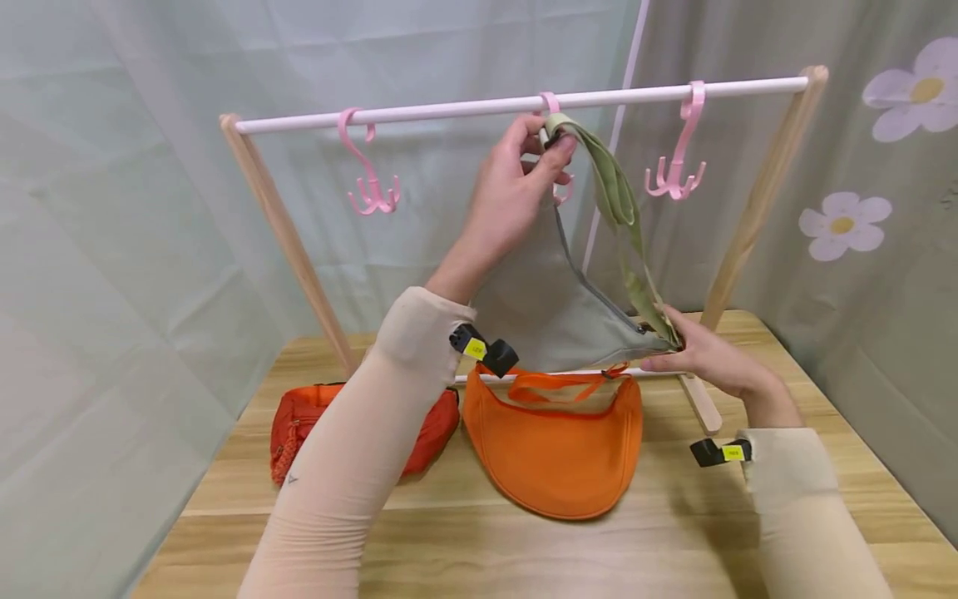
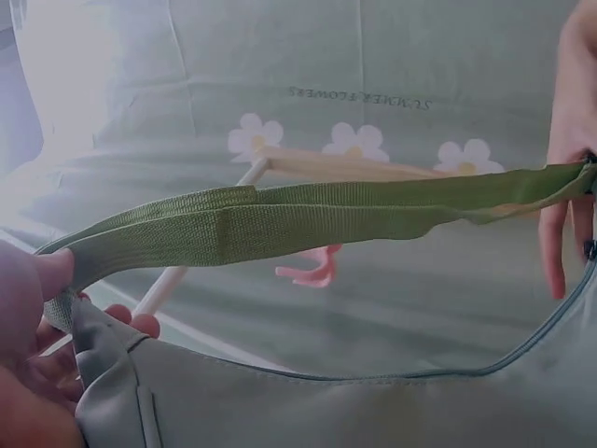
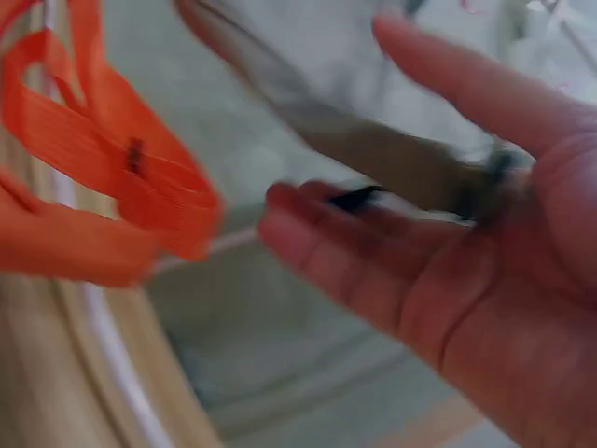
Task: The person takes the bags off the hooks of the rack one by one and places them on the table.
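A grey-green shoulder bag (image 1: 531,291) hangs tilted before the rack, its zipper running down to the right. My left hand (image 1: 515,183) pinches its upper corner with thumb and fingers, where the green webbing strap (image 1: 615,187) begins, right by the middle pink hook (image 1: 550,101). Whether strap and hook touch is hidden by the hand. At the bag's lower right corner is my right hand (image 1: 711,356); in the right wrist view its fingers (image 3: 345,271) are extended under that corner, thumb apart. In the left wrist view the strap stretches between both hands.
The white rail (image 1: 449,110) on wooden legs also carries a left pink hook (image 1: 370,187) and a right one (image 1: 677,166). An orange bag (image 1: 561,457) and a red bag (image 1: 434,437) lie on the wooden table (image 1: 636,549). Curtains stand behind.
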